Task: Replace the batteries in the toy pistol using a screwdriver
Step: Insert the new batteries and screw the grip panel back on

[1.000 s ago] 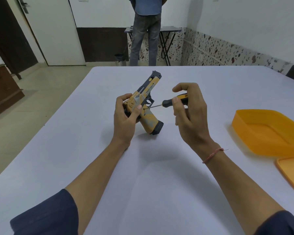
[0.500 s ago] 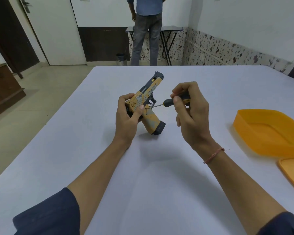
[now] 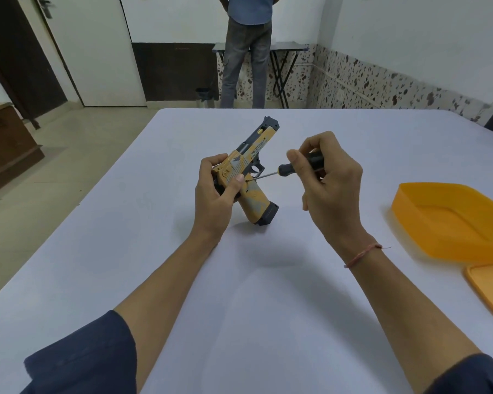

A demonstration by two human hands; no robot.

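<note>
left hand (image 3: 215, 194) grasps toy pistol (image 3: 248, 172) upright on table (image 3: 154, 223); right hand (image 3: 329, 180) clenched round screwdriver (image 3: 293, 167), tip at grip

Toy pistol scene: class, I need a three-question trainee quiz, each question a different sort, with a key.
1. True or false: the toy pistol lies flat on the table.
2. Which hand holds the screwdriver? A) left hand B) right hand
3. Fill in: the orange container sits on the person's ____ side.

Key: 1. False; it stands tilted on its grip base, steadied by the left hand. 2. B. 3. right.
</note>
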